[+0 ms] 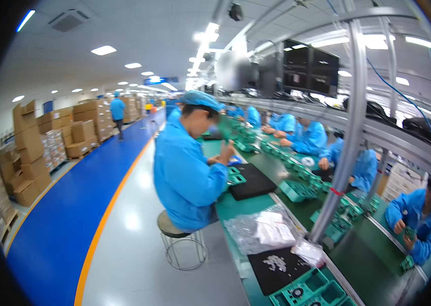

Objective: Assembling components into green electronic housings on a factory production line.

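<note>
I cannot tell how open my out-of-view hands are or what they hold, while near the left edge of the bench (251, 289) lies a black mat (265, 281) bearing small white parts (275, 262), then green housings (311, 281) toward the right edge.

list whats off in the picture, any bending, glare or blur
Head view: the blue lane bows and the frame corners are black; same view: ceiling lights look blown out, with white glare spots on the pale floor; same view: a smeared patch sits left of the dark screen.
</note>
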Motion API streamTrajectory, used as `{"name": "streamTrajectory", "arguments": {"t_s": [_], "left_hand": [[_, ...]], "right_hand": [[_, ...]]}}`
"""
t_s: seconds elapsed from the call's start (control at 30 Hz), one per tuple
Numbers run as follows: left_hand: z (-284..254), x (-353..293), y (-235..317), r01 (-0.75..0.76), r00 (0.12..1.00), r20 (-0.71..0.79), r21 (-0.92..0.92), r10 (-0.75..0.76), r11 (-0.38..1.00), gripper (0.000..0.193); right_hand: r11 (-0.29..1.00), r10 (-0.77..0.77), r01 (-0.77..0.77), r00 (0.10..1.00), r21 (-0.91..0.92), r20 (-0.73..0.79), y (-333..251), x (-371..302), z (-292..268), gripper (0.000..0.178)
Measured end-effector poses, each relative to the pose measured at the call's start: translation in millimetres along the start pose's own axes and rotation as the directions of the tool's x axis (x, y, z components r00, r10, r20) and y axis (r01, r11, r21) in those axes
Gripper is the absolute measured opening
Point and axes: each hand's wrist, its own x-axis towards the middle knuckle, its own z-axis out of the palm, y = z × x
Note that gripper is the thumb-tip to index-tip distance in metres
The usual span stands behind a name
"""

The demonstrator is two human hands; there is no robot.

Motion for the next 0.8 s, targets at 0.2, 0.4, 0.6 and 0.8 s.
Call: {"name": "streamTrajectory", "arguments": {"t_s": [0.2,0.4,0.6,0.8], "left_hand": [[-1.3,2.9,-4.9,-0.231,0.972,0.165,0.537,0.168,0.812,0.022],[15.5,15.4,-35.8,-0.534,0.840,0.511,0.713,0.183,0.455,0.042],[26.6,15.9,-40.6,-0.517,0.850,0.520,0.787,0.087,0.338,0.041],[24.1,6.4,-57.1,-0.456,0.871,0.490,0.773,0.041,0.441,0.050]], "right_hand": [[0.994,-0.086,0.067,0.967,-0.084,-0.241,6.3,24.3,-17.0,0.005],[0.985,-0.051,0.006,0.966,-0.172,-0.254,58.3,57.2,-35.8,0.010],[0.909,0.021,0.028,0.993,-0.416,0.113,85.2,82.3,-44.2,0.005],[0.823,0.085,0.116,0.942,-0.555,0.323,99.6,106.5,-32.7,0.009]]}}
